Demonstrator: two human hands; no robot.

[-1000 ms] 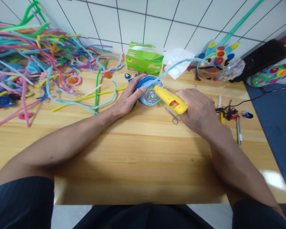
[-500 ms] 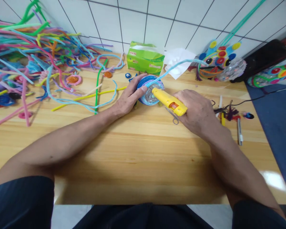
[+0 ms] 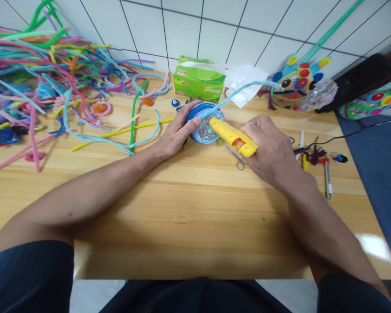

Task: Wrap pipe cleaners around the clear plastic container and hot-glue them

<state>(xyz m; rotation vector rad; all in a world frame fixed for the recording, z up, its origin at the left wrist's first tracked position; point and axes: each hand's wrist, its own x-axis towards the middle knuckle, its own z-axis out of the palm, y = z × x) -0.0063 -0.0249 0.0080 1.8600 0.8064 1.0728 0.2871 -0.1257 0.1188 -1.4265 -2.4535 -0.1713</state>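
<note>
My left hand (image 3: 180, 132) is closed around the left side of a round, clear-centred piece (image 3: 206, 130) wrapped in blue and purple pipe cleaners. Its thumb presses on the near end of a light blue pipe cleaner (image 3: 237, 91), which arches away to the right. A yellow hot glue gun (image 3: 236, 138) is gripped in my right hand (image 3: 270, 145), its front end over the right edge of the wrapped piece. The nozzle tip is hard to make out. Small scissors (image 3: 237, 160) lie on the table below the glue gun.
A tangled heap of pipe cleaners (image 3: 45, 82) covers the left back. Behind the wrapped piece stand a green tissue pack (image 3: 199, 82) and white paper (image 3: 243, 87). Decorated bottles (image 3: 298, 84), a black cable (image 3: 352, 133) and a utility knife (image 3: 327, 180) are at the right.
The glue gun dipped slightly left, covering part of the scissors, then came back a little to the right. My left hand and the wrapped piece stay in place.
</note>
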